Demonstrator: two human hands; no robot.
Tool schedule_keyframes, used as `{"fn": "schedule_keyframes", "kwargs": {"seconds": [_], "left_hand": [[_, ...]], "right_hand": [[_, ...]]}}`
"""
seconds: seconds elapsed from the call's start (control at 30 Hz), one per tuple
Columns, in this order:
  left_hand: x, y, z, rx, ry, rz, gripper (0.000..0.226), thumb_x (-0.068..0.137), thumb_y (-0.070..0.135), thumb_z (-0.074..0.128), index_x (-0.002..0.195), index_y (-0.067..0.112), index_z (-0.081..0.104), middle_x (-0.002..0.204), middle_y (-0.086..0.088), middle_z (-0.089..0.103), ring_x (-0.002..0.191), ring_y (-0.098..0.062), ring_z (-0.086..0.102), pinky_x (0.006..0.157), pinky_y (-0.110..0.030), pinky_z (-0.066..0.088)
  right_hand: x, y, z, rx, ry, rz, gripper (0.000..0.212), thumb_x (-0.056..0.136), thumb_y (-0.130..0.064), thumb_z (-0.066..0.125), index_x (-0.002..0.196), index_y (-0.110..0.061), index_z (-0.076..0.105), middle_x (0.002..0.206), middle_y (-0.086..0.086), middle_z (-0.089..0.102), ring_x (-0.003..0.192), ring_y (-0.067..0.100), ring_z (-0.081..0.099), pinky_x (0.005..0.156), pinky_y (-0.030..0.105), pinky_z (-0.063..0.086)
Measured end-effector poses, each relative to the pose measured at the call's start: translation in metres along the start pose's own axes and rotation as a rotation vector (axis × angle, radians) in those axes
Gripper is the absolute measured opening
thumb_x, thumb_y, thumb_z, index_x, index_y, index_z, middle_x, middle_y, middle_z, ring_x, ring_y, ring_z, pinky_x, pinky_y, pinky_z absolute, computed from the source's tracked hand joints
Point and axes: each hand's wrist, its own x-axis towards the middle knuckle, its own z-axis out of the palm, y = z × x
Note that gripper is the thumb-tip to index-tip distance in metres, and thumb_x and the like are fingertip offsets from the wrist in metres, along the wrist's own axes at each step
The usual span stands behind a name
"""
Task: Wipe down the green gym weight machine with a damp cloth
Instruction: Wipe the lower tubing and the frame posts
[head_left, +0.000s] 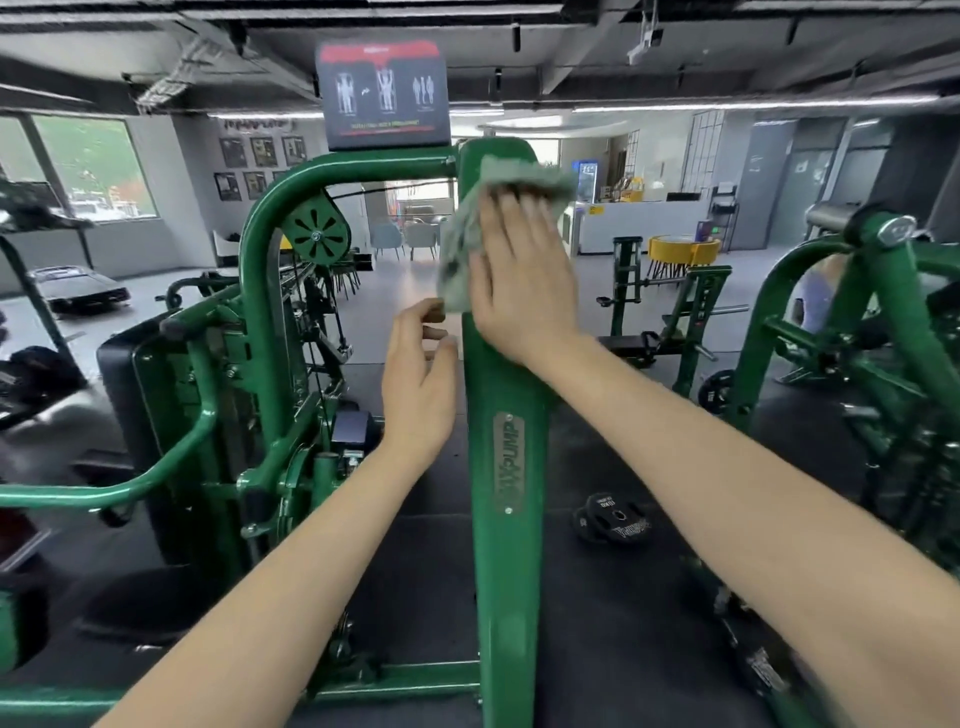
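Note:
The green weight machine's upright post (506, 467) rises in the centre of the head view, with a metal name plate on its front. A grey-green cloth (467, 228) lies against the top of that post. My right hand (522, 275) presses flat on the cloth with straight fingers. The cloth's lower corner hangs off the post's left edge. My left hand (421, 379) is just left of the post, fingers loosely curled, its fingertips at that hanging corner. I cannot tell whether they pinch it.
A curved green frame with a pulley wheel (314, 236) and a black instruction placard (384, 93) stands left of the post. A black weight plate (615, 519) lies on the dark floor mat. More green machines (883, 332) stand at the right.

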Motion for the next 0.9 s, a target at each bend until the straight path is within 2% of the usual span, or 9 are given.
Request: {"fn": "schedule_keyframes", "kwargs": {"seconds": [0.13, 0.23, 0.33, 0.4, 0.47, 0.53, 0.6, 0.73, 0.9], "left_hand": [[-0.011, -0.011, 0.013, -0.013, 0.016, -0.039, 0.036, 0.101, 0.011, 0.048, 0.134, 0.021, 0.057, 0.126, 0.006, 0.059, 0.108, 0.0, 0.057, 0.093, -0.016, 0.044], [-0.031, -0.03, 0.021, 0.002, 0.018, -0.125, 0.026, 0.098, 0.017, 0.047, 0.113, 0.033, 0.061, 0.106, 0.015, 0.063, 0.103, -0.017, 0.06, 0.098, -0.045, 0.049], [-0.057, -0.036, 0.024, -0.195, -0.021, -0.249, 0.037, 0.094, 0.007, 0.044, 0.112, 0.03, 0.066, 0.105, 0.012, 0.071, 0.1, -0.018, 0.063, 0.087, -0.031, 0.053], [-0.074, -0.04, 0.023, -0.261, -0.029, -0.316, 0.036, 0.093, 0.008, 0.042, 0.117, 0.017, 0.069, 0.11, 0.002, 0.074, 0.101, -0.016, 0.067, 0.084, -0.024, 0.052], [-0.085, -0.046, 0.023, -0.271, -0.041, -0.444, 0.033, 0.103, 0.009, 0.041, 0.115, 0.019, 0.07, 0.109, 0.002, 0.074, 0.1, -0.008, 0.069, 0.087, -0.026, 0.052], [-0.09, -0.051, 0.023, -0.255, -0.081, -0.576, 0.031, 0.109, 0.022, 0.04, 0.11, 0.022, 0.071, 0.101, 0.003, 0.074, 0.097, -0.015, 0.069, 0.09, -0.036, 0.053], [-0.093, -0.051, 0.021, -0.289, -0.135, -0.64, 0.038, 0.109, 0.04, 0.041, 0.114, 0.018, 0.072, 0.103, -0.003, 0.076, 0.1, -0.025, 0.069, 0.094, -0.041, 0.054], [-0.093, -0.042, 0.024, -0.369, -0.102, -0.724, 0.04, 0.114, 0.042, 0.028, 0.124, 0.024, 0.062, 0.109, 0.016, 0.069, 0.106, -0.002, 0.064, 0.098, -0.02, 0.049], [-0.101, -0.052, 0.028, -0.4, -0.109, -0.787, 0.06, 0.112, 0.05, 0.021, 0.151, 0.013, 0.048, 0.153, -0.009, 0.05, 0.145, -0.022, 0.044, 0.12, -0.034, 0.033]], "right_hand": [[0.002, -0.002, 0.004, 0.014, 0.082, 0.041, 0.06, 0.109, -0.032, 0.022, 0.161, -0.002, 0.027, 0.169, 0.014, 0.022, 0.159, 0.029, 0.014, 0.129, 0.047, 0.01], [-0.053, -0.009, 0.014, 0.008, 0.075, -0.002, 0.061, 0.11, -0.03, 0.02, 0.163, 0.001, 0.012, 0.172, 0.017, 0.005, 0.16, 0.031, 0.0, 0.128, 0.05, 0.009], [-0.135, -0.01, 0.043, -0.076, -0.053, -0.097, 0.065, 0.11, -0.029, 0.023, 0.162, 0.003, 0.001, 0.17, 0.022, -0.006, 0.158, 0.039, -0.005, 0.128, 0.055, 0.007], [-0.194, -0.007, 0.068, -0.092, -0.144, -0.17, 0.068, 0.104, -0.027, 0.034, 0.161, 0.004, 0.013, 0.166, 0.026, 0.02, 0.153, 0.044, 0.022, 0.125, 0.057, 0.016], [-0.236, 0.0, 0.085, -0.091, -0.228, -0.216, 0.059, 0.098, -0.025, 0.047, 0.148, 0.001, 0.034, 0.14, 0.023, 0.055, 0.122, 0.043, 0.058, 0.11, 0.053, 0.031], [-0.243, 0.005, 0.084, -0.061, -0.278, -0.216, 0.052, 0.095, -0.024, 0.058, 0.14, -0.001, 0.046, 0.126, 0.018, 0.063, 0.104, 0.039, 0.064, 0.099, 0.049, 0.038], [-0.224, 0.007, 0.075, -0.028, -0.207, -0.227, 0.055, 0.093, -0.024, 0.064, 0.141, 0.0, 0.052, 0.133, 0.018, 0.061, 0.112, 0.038, 0.059, 0.101, 0.05, 0.042], [-0.121, 0.005, 0.032, 0.043, 0.024, -0.102, 0.063, 0.102, -0.029, 0.045, 0.155, 0.005, 0.036, 0.156, 0.024, 0.043, 0.143, 0.038, 0.038, 0.122, 0.055, 0.027], [-0.092, -0.002, 0.025, 0.025, 0.097, -0.112, 0.067, 0.105, -0.025, 0.037, 0.161, 0.005, 0.015, 0.17, 0.023, 0.008, 0.159, 0.037, 0.003, 0.129, 0.052, 0.009]]}}
